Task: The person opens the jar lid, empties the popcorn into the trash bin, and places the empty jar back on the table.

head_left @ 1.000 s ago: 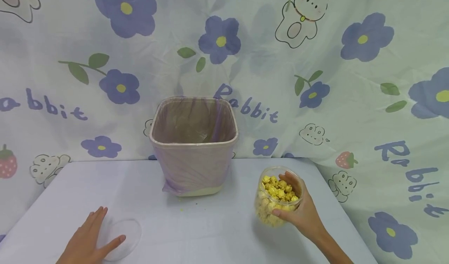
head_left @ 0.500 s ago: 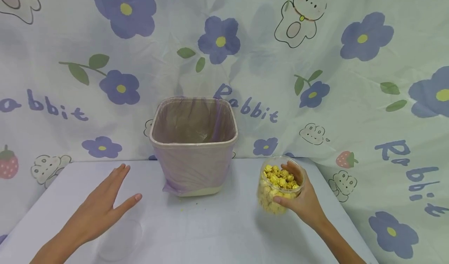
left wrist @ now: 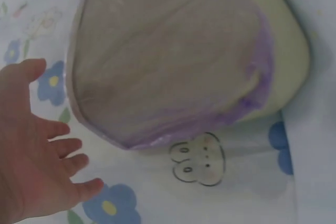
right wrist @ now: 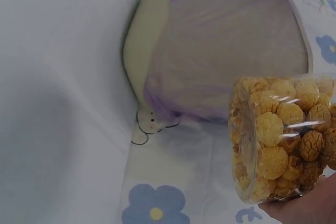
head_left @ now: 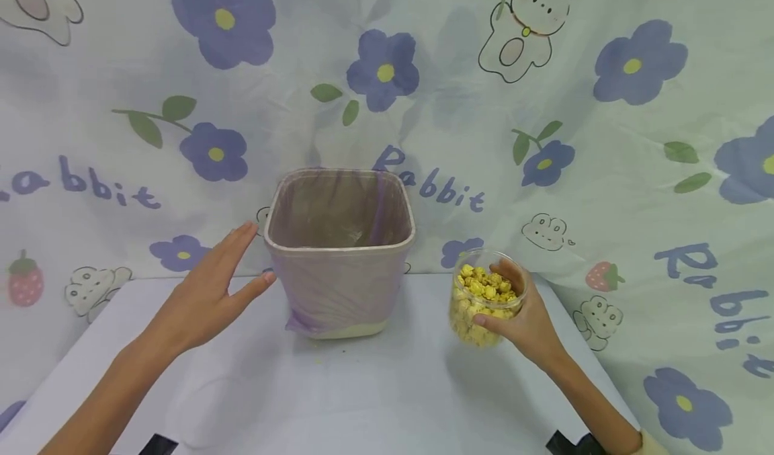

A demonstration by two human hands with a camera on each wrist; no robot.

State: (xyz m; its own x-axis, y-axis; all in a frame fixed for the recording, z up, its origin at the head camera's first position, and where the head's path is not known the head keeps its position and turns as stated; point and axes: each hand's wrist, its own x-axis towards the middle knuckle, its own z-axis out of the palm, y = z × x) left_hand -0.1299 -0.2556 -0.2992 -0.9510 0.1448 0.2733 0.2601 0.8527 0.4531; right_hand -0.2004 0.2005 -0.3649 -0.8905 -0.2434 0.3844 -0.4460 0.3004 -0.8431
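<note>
A clear, cylindrical plastic jar (head_left: 474, 324) of yellow popcorn (head_left: 480, 285) is gripped midair by the right hand (head_left: 531, 324), right of a square, purple-bagged beige bin (head_left: 341, 283); the left hand (head_left: 208, 294), straight-fingered, is held apart.

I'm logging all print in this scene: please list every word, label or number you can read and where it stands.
"Rabbit": hanging cloth, at upper right of the bin.
"Rabbit": same cloth, far right, slanting downward.
"abbit": same cloth, left; the letter before it is cut off.
Right wrist view, bottom edge: cloth lettering, too incomplete to read.
No text shows on the bin or jar.
</note>
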